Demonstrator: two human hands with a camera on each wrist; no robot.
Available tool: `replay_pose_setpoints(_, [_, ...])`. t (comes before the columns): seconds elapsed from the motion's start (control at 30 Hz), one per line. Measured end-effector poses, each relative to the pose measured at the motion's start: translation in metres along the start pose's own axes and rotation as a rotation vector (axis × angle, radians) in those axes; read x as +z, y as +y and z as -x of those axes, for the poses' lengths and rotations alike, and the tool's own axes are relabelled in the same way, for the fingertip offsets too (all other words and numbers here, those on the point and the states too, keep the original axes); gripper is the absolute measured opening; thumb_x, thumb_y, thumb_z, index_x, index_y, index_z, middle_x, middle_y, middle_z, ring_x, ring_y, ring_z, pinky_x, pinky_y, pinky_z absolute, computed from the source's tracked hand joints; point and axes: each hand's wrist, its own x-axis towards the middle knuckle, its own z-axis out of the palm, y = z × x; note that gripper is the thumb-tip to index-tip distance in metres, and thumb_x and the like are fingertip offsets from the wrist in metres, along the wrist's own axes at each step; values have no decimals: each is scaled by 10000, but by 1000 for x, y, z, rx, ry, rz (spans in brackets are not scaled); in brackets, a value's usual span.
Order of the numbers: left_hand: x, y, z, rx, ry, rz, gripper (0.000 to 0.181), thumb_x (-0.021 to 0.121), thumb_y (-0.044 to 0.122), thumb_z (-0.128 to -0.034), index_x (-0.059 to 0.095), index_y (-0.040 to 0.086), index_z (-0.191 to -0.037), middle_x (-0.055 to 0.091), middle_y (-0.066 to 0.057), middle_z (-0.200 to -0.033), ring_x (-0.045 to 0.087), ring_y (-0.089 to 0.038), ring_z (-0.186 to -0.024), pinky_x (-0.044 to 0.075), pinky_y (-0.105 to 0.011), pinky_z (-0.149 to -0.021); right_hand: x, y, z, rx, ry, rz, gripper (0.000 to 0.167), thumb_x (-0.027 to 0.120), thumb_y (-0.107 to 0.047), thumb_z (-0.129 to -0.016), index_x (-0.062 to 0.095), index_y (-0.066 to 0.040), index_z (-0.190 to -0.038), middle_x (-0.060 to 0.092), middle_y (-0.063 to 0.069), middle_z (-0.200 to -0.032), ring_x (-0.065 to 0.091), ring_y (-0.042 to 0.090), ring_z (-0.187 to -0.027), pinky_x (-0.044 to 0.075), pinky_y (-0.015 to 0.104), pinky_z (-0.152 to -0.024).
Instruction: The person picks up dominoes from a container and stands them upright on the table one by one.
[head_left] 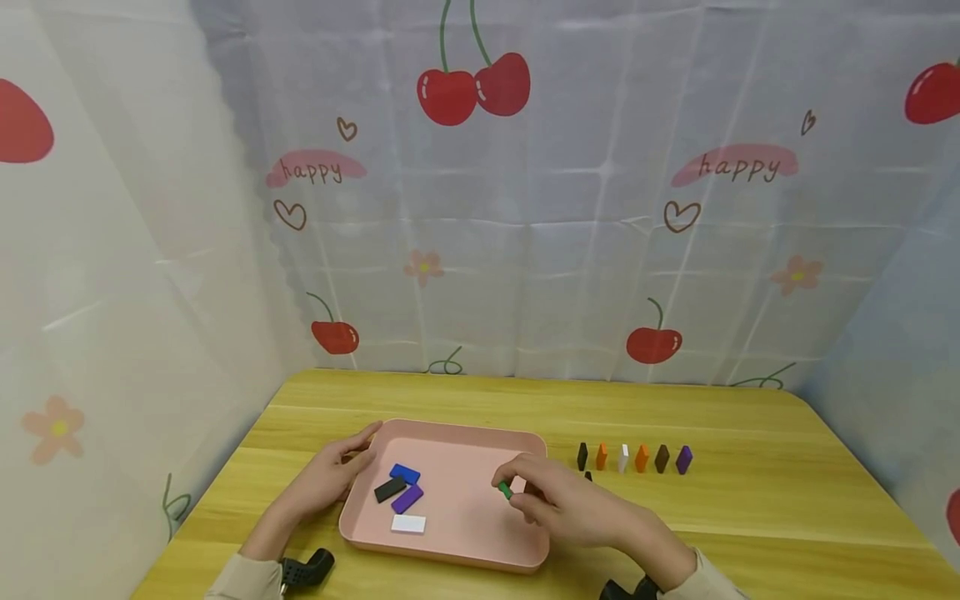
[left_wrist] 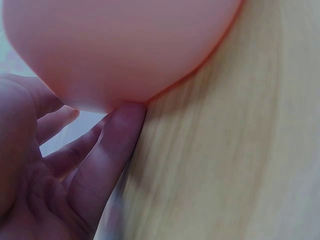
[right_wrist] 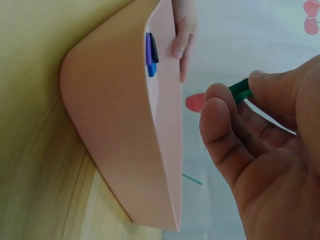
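A green block (head_left: 505, 490) (right_wrist: 241, 90) is pinched between the thumb and fingertips of the right hand (head_left: 577, 504) (right_wrist: 270, 130), above the right part of the pink tray (head_left: 457, 562) (right_wrist: 115, 115). At the tray's left side, the left hand (head_left: 322, 479) (left_wrist: 65, 160) touches the wall with its fingers fairly straight. Lying flat in the tray's left half are a blue block (head_left: 405, 474), a black block (head_left: 390, 489), a purple block (head_left: 407, 499) and a white block (head_left: 408, 524).
Right of the tray, several blocks stand upright in a row, from a black block (head_left: 582, 456) to a purple one (head_left: 684, 460). Another dark block (head_left: 588, 477) is partly hidden by the right hand. A printed curtain (head_left: 480, 308) borders the wooden table (head_left: 712, 417).
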Motion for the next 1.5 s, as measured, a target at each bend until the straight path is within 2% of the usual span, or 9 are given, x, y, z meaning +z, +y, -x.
replay_pose_setpoints(0.13, [0, 0, 0, 2, -2, 5, 503, 529, 298, -1090, 431, 287, -1583, 475, -150, -1585, 502, -352, -1408, 553, -362, -1027, -1, 1, 9, -27, 26, 5, 198, 512, -239, -1099, 598, -258, -1277, 630, 40, -1150, 560, -11, -801, 528, 212, -731])
replay_pose_setpoints(0.3, [1, -2, -1, 6, -7, -5, 500, 528, 313, -1089, 433, 304, -1580, 480, -154, -1580, 502, -351, -1408, 550, -371, -1032, -3, 6, 24, -46, 66, -8, 197, 526, -211, -1093, 599, -237, -1275, 623, 9, -979, 544, -18, -781, 518, 206, -691])
replay_pose_setpoints(0.37, [1, -2, -1, 8, -7, -5, 499, 528, 318, -1089, 434, 306, -1579, 475, -154, -1584, 497, -354, -1415, 545, -383, -1042, -4, 8, 30, -38, 81, -17, 196, 537, -216, -1089, 591, -255, -1273, 590, -24, -884, 529, -27, -741, 515, 206, -664])
replay_pose_setpoints(0.47, [1, -3, -1, 5, -4, -1, 495, 528, 325, -1088, 439, 317, -1575, 474, -149, -1586, 495, -353, -1418, 546, -384, -1041, -5, 11, 38, -13, 97, -23, 197, 553, -224, -1082, 586, -290, -1264, 551, -80, -836, 501, -43, -691, 512, 207, -643])
replay_pose_setpoints(0.77, [-1, -4, -1, 8, -3, 2, 497, 524, 310, -1091, 433, 307, -1579, 465, -149, -1593, 486, -358, -1428, 545, -376, -1042, -10, 19, 57, 48, 120, -55, 200, 539, -210, -1085, 586, -268, -1270, 557, -98, -818, 536, -20, -708, 533, 237, -645])
replay_pose_setpoints(1.07, [1, -3, -1, 0, 1, -4, 493, 524, 293, -1092, 439, 299, -1578, 476, -151, -1585, 498, -355, -1418, 551, -383, -1034, -12, 32, 76, 53, 163, -57, 180, 544, -196, -1080, 583, -228, -1253, 526, -132, -792, 510, -42, -681, 510, 230, -601])
replay_pose_setpoints(1.3, [3, -2, -1, 3, 7, -13, 492, 528, 286, -1091, 444, 290, -1576, 497, -144, -1570, 509, -352, -1408, 538, -407, -1054, -15, 41, 91, 104, 181, -58, 223, 557, -209, -1075, 593, -141, -1284, 593, -73, -779, 565, -5, -683, 525, 244, -615])
replay_pose_setpoints(1.5, [1, -3, -1, 2, 5, -11, 498, 525, 333, -1089, 434, 314, -1579, 487, -151, -1576, 500, -353, -1419, 541, -414, -1050, -19, 47, 99, 142, 204, -86, 256, 549, -193, -1077, 583, -84, -1307, 609, -6, -764, 545, 3, -653, 493, 242, -556])
